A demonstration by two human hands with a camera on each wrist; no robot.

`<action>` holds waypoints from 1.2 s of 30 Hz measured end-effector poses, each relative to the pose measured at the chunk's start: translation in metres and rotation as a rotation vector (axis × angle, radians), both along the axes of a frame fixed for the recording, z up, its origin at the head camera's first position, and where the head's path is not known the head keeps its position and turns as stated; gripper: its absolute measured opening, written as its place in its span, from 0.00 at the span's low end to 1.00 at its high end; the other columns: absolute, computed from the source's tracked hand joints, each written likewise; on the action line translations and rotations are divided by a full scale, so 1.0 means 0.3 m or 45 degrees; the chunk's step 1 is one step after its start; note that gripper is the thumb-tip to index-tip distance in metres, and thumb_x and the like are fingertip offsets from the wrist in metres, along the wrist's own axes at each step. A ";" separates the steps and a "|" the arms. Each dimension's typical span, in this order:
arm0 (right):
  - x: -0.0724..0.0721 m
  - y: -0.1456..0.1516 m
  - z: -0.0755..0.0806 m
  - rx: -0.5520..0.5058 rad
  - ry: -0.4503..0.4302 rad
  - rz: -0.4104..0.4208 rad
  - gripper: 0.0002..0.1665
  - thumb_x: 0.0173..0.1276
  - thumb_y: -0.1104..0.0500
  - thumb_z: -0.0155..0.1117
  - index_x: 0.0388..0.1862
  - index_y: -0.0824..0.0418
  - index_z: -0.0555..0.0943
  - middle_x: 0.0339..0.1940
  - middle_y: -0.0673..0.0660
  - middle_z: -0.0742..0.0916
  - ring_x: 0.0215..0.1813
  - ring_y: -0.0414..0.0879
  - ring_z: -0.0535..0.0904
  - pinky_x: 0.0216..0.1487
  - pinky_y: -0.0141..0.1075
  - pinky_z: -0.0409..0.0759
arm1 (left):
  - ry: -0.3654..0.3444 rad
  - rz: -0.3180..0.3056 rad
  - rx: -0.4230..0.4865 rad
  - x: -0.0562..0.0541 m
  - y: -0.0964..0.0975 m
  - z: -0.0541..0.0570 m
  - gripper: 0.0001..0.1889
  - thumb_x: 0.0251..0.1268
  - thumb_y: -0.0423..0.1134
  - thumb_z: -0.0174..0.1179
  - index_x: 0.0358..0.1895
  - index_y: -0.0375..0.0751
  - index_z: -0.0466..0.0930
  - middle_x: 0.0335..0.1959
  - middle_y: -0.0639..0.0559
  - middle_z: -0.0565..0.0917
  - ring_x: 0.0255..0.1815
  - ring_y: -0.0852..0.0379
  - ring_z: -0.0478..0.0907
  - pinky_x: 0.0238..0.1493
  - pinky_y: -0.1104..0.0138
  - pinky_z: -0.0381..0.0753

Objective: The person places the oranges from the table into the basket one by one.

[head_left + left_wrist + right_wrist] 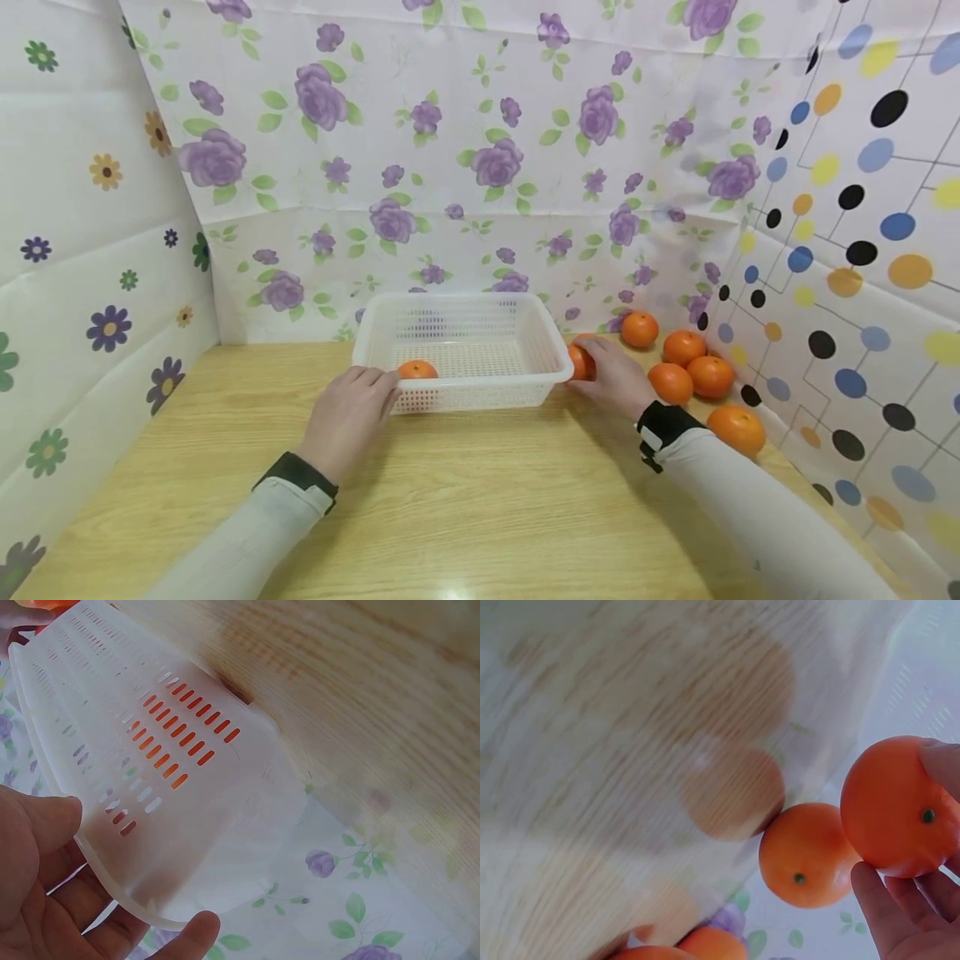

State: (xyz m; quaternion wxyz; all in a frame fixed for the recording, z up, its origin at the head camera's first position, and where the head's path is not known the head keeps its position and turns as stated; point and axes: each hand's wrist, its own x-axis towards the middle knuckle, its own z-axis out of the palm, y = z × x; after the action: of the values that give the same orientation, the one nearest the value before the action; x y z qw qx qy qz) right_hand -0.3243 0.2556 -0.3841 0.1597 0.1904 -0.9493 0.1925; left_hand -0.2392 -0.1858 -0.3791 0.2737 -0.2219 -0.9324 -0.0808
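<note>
A white plastic basket with slotted walls stands upright on the table. One orange lies inside it, near the front left, and shows through the slots in the left wrist view. My left hand holds the basket's rim at the front left corner, thumb on one side of the wall and fingers on the other. Just outside the basket's right end, my right hand grips an orange between thumb and fingers. Behind that fruit, a second orange rests on the table in the right wrist view.
Several loose oranges lie on the right side of the wooden table, the nearest orange close to its right edge. A flowered cloth hangs behind the basket, and a dotted cloth rises along the right.
</note>
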 end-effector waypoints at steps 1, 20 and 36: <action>0.005 0.004 0.004 -0.002 0.002 0.002 0.41 0.67 0.55 0.87 0.72 0.66 0.78 0.71 0.69 0.82 0.68 0.67 0.79 0.70 0.64 0.82 | 0.002 -0.001 0.000 0.000 0.000 0.001 0.16 0.81 0.41 0.70 0.63 0.37 0.87 0.53 0.44 0.90 0.56 0.43 0.85 0.63 0.49 0.86; 0.035 0.066 0.074 0.073 0.058 -0.017 0.43 0.67 0.56 0.87 0.74 0.68 0.77 0.68 0.71 0.84 0.66 0.68 0.82 0.68 0.65 0.82 | 0.022 -0.009 0.007 -0.002 -0.004 -0.004 0.15 0.81 0.41 0.70 0.62 0.37 0.87 0.52 0.44 0.90 0.56 0.43 0.85 0.63 0.49 0.87; 0.059 0.092 0.182 0.075 0.035 -0.071 0.44 0.71 0.56 0.83 0.78 0.68 0.73 0.75 0.72 0.78 0.71 0.70 0.77 0.71 0.69 0.78 | -0.005 0.008 -0.015 0.003 0.000 0.002 0.17 0.81 0.42 0.70 0.64 0.37 0.86 0.53 0.43 0.90 0.57 0.43 0.85 0.64 0.49 0.86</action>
State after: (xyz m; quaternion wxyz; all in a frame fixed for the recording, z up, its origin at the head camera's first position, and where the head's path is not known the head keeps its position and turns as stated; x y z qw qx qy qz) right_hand -0.3065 0.2832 -0.3295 0.1722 0.1712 -0.9572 0.1573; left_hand -0.2384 -0.1860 -0.3784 0.2706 -0.2204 -0.9341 -0.0748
